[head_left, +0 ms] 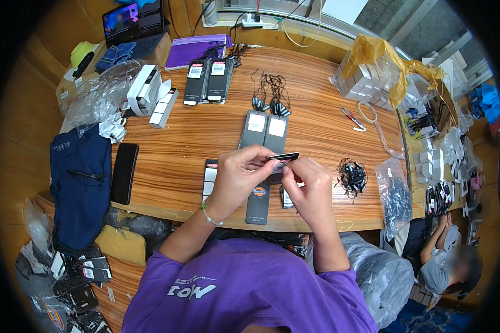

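Observation:
My left hand (243, 171) pinches a dark hang tag (286, 157), seen nearly edge-on above the table's front half. Close against its lower side is my right hand (311, 182), thumb and fingers pressed together; what they grip is too small to make out. Under my hands lies a long grey hang tag (256, 210) with an orange-and-blue emblem. Just beyond are two stacks of grey tags with white stickers (254, 130), their black strings (269, 91) spread behind. A strip of white labels (209, 176) lies beside my left wrist, partly covered.
A pile of black strings (351, 177) lies to the right, near a clear bag (394, 194). Small red-handled snippers (353, 119) lie farther back. At left are a phone (125, 173) and a navy bag (80, 183). More tag stacks (207, 80) stand behind. Another person (447, 263) sits at lower right.

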A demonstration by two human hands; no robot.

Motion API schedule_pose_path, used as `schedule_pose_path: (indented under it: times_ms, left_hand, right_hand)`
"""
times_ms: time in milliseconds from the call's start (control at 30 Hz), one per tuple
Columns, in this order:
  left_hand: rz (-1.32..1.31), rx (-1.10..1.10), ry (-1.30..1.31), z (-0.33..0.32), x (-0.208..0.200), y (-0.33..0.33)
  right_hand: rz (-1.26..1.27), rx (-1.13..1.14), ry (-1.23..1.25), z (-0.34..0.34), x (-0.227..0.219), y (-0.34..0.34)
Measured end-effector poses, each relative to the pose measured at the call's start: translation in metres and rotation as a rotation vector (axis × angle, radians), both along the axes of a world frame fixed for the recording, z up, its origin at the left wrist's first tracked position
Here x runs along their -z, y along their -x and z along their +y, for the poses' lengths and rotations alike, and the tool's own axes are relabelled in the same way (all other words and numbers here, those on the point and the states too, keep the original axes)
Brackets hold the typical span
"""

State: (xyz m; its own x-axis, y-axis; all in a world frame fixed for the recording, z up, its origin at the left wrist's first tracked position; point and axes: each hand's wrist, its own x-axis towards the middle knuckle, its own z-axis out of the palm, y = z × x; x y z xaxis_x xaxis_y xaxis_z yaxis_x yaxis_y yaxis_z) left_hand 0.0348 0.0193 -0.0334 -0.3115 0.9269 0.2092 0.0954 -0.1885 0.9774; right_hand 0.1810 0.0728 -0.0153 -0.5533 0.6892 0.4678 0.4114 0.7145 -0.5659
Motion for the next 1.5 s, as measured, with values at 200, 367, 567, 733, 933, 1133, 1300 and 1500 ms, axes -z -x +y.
schedule_pose_path:
  times_ms: [200, 367, 567, 733, 933, 1133, 1300, 1500]
  left_hand:
    - [0.021, 0.000, -0.020, -0.001, 0.001, 0.000]
    - [0.126, 0.000, -0.011, -0.003, -0.005, -0.001]
    - [0.256, 0.019, -0.034, -0.003, -0.005, 0.001]
    - [0.380, 0.034, -0.071, -0.005, -0.004, 0.002]
    - [0.540, 0.046, -0.147, -0.008, -0.004, 0.002]
    - [0.494, 0.024, -0.205, -0.006, 0.002, 0.003]
    - [0.498, -0.084, -0.238, -0.001, 0.011, 0.000]
    - [0.669, -0.090, -0.330, -0.003, 0.012, 0.004]
  right_hand:
    - [-0.006, 0.011, 0.011, 0.001, -0.001, 0.002]
    - [-0.015, -0.011, 0.028, 0.004, 0.003, 0.002]
    - [-0.171, -0.024, -0.185, 0.005, -0.001, 0.002]
    - [-0.138, -0.119, 0.048, 0.013, 0.003, -0.002]
    - [0.324, -0.226, 0.952, 0.012, 0.019, -0.004]
    - [0.556, -0.243, 1.294, 0.012, 0.033, -0.005]
    - [0.220, -0.077, 0.551, 0.001, 0.029, 0.005]
    - [0.362, -0.060, 0.795, -0.004, 0.032, 0.012]
